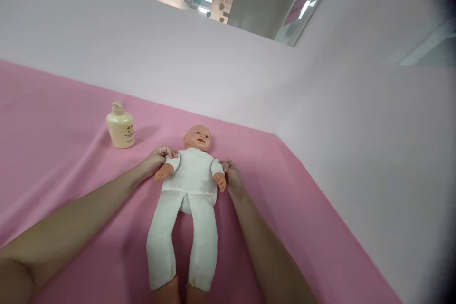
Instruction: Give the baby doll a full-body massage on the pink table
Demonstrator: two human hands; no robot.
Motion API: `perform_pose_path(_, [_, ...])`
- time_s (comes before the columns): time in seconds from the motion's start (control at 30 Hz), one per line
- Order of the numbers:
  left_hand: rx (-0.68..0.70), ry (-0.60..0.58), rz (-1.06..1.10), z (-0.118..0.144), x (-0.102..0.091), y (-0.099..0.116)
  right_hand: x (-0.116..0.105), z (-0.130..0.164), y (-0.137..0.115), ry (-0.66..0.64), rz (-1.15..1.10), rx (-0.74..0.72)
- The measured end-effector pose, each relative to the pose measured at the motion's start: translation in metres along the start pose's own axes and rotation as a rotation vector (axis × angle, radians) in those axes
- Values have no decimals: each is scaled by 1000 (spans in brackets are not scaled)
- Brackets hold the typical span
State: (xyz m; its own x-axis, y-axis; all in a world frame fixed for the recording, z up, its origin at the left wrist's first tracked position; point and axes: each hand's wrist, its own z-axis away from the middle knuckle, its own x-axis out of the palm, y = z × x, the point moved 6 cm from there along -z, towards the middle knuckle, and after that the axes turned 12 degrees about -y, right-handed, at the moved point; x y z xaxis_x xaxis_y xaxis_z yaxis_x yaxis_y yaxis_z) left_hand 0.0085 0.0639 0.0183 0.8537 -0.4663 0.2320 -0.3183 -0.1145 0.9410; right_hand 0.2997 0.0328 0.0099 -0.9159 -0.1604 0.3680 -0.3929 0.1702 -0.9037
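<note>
Pink cloth bench (53, 152): left hand (156, 159) and right hand (231, 176) each grip the white-clothed plastic baby doll (192, 175) at a shoulder, steadying it flat; cream pump bottle (120, 129) stands beyond the left grip.

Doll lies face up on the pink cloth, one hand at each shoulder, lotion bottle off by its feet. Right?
Not quite. The head view shows the lotion bottle up beside the doll's head, not its feet. The rest holds: face up on the pink cloth, left hand and right hand at its shoulders.

Single head-worn view, forward and down, close over a pink-covered table (53, 152) against white walls.
</note>
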Motion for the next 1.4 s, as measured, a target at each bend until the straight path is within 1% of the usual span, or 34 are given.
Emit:
perform_pose_path(0.2, [-16,15,62,-1,-3,-7,3,-1,0,10,1,22])
perform_pose_path(0.3, [-57,28,118,0,0,-10,3,0,1,62,21,21])
perform_pose_path(0.4, [-64,86,107,1,-1,-9,2,1,1,107,69,3])
perform_pose_path(0.53, [7,200,-31,2,-9,-5,4,4,-2,143,162,-54])
perform_pose_path(0.6, [19,247,-117,4,-12,-3,5,6,-6,165,236,-80])
perform_pose_path(0.67, [-4,256,-200,7,-13,-3,8,8,-11,161,329,-105])
perform_pose_path(0.77, [-52,237,-331,10,-9,0,11,12,-18,165,472,-118])
perform_pose_path(0.93, [1,309,-578,14,-9,11,10,15,-20,202,592,-77])
perform_pose_path(1.03, [-21,299,-620,14,-9,10,8,14,-16,199,611,-66])
perform_pose_path(1.2, [-79,287,-650,14,-9,7,0,12,-11,252,649,-70])
perform_pose_path(1.4, [-64,284,-687,15,-9,11,-1,11,-9,235,674,-38])
